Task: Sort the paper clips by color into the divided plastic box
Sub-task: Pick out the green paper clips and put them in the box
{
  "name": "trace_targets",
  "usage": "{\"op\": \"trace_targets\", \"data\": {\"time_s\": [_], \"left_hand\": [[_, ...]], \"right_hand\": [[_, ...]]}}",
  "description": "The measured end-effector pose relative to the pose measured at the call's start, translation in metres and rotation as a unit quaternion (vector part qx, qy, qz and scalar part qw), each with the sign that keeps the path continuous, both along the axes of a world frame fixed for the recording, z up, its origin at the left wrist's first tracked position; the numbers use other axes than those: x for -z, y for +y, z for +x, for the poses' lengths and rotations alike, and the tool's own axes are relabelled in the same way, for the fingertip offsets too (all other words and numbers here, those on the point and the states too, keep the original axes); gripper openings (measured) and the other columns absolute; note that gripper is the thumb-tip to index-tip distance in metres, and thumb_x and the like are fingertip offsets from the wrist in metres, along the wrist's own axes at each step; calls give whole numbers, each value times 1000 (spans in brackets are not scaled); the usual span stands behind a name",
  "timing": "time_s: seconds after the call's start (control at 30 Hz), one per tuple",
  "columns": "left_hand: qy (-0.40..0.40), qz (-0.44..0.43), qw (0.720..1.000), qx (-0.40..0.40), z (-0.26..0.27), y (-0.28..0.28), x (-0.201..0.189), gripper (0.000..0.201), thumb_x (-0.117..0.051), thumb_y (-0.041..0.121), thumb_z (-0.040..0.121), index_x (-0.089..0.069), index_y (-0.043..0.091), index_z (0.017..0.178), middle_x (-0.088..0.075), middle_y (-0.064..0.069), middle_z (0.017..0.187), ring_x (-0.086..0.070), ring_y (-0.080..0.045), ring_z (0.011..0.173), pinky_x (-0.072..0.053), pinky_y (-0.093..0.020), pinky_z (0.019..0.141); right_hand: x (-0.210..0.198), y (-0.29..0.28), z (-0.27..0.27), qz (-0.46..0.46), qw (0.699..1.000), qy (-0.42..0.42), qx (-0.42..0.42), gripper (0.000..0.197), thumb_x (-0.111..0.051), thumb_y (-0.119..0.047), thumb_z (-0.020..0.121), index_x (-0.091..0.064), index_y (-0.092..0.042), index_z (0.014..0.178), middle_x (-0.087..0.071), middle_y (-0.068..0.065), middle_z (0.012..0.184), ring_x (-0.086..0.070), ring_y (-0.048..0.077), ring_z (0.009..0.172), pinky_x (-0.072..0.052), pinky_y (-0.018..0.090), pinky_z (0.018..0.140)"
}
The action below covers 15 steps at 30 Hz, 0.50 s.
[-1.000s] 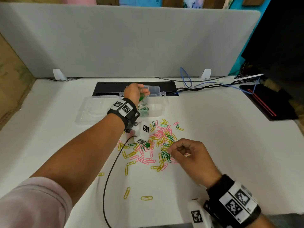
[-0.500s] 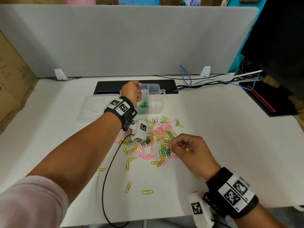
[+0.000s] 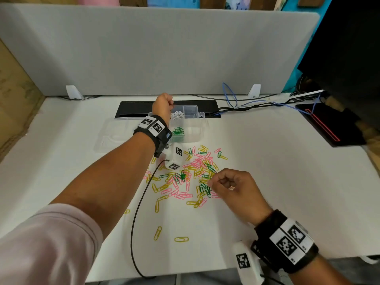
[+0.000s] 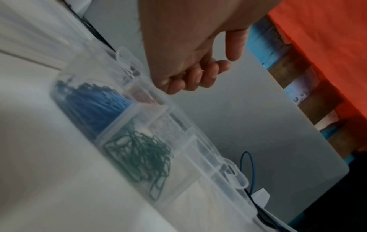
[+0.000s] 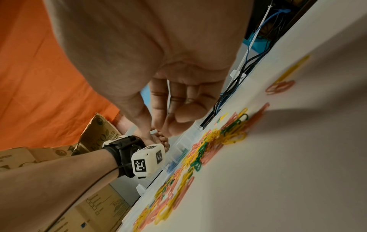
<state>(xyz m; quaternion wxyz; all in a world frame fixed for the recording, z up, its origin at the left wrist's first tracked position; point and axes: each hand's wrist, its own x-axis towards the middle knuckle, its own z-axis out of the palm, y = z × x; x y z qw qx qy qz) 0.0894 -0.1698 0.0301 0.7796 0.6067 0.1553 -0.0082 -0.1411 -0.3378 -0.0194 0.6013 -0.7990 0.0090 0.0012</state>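
Lying scattered, paper clips (image 3: 193, 177), pink, yellow, green

A white table (image 3: 287, 182) – loose clips (image 3: 193, 177) lie in its middle, a clear box (image 3: 197, 132) and cables (image 3: 246, 106) near its back edge.

Pink, yellow, green paper clips (image 3: 195, 175)

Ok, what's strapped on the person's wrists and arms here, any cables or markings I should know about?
Each wrist wears a black strap carrying white tags printed with black square codes. A white boxy camera unit with the same codes hangs under the left wrist; a similar one sits by the right. A thin black cable runs from the left unit off the table edge. The left arm has a pale pink sleeve.
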Motion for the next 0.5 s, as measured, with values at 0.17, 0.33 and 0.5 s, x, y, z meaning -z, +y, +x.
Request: {"op": "trace_targets", "data": {"time_s": [0.17, 0.33, 0.5], "left_hand": [[7, -6, 1000, 13, 3, 14, -3, 26, -47, 10, 84, -48, 17, 59, -45, 6, 46, -31, -9, 38, -24, -24, 45], [-42, 246, 947, 201, -32, 35, -7, 10, -56, 16, 93, -64, 13, 86, -59, 2, 70, -49, -10, 56, -43, -25, 58], [-65, 419, 785, 451, -88, 61, 10, 7, -71, 19, 88, -76, 24, 89, -73, 10, 88, -64, -3, 74, -53, -19, 72]], "right_hand": [[1, 0, 1, 2, 1000, 2, 3, 9, -70, -3, 86, -73, -7, 78, -72, 6, 72, -59, 8, 62, -53, 30, 67], [-1, 0, 0, 2, 1000, 10, -1, 8, -71, -4, 86, -74, -5, 79, -73, 5, 74, -61, 7, 63, -54, 28, 67], [-9, 10, 20, -62, 998, 9, -18, 14, -72, -5, 86, -75, -13, 75, -72, -4, 69, -61, 6, 60, -51, 21, 61]]}}
